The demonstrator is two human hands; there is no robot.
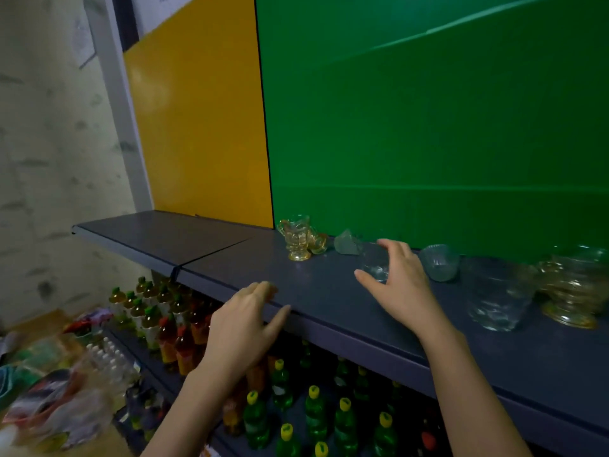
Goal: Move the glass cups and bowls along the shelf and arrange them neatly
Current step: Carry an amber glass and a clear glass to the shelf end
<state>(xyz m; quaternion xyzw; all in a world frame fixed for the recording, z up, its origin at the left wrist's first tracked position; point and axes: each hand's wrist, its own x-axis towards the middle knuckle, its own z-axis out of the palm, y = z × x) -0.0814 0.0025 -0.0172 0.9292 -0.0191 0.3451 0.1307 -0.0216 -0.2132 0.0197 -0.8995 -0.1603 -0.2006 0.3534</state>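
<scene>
A grey shelf (204, 245) carries glassware along its back. An amber footed glass cup (296, 237) stands at the left of the row, with a small pale glass piece (346, 243) lying beside it. My right hand (400, 285) curls around a small clear glass cup (374, 262), thumb in front and fingers behind. To its right sit a clear ribbed bowl (440, 262), a larger clear cup (497, 298) and blurred amber footed glasses (571, 291). My left hand (245, 324) rests on the shelf's front edge, fingers loosely apart, holding nothing.
A yellow panel (201, 120) and a green panel (428, 127) back the shelf. Below stand rows of green bottles with yellow caps (316, 413) and orange drink bottles (171, 334). Packaged goods (49, 397) pile up at the lower left.
</scene>
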